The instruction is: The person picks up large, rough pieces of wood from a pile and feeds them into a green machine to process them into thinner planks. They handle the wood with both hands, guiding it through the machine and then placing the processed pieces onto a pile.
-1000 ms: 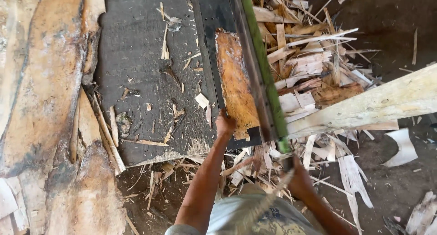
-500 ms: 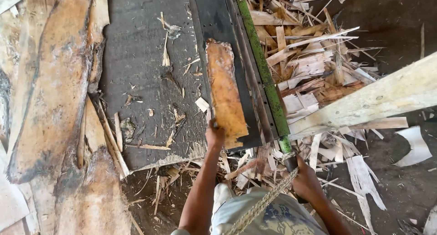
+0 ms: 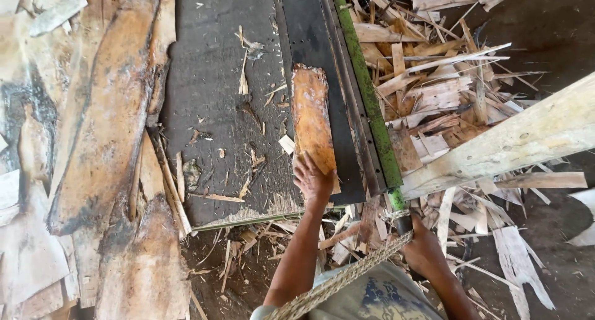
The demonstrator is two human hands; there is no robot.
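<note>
A person's left hand (image 3: 313,180) presses flat, fingers spread, on the near end of an orange slab (image 3: 313,118) lying on the dark desk (image 3: 211,78) beside a green bar (image 3: 365,91). The right hand (image 3: 424,249) is clenched on the bar's near end (image 3: 396,211). The slab's long axis runs away from the person, along the bar. Offcuts (image 3: 434,91) already heaped to the right suggest work well underway.

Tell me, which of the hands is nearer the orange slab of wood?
Left. The left hand touches the orange slab at its near end; the right hand is off by the green bar.
</note>
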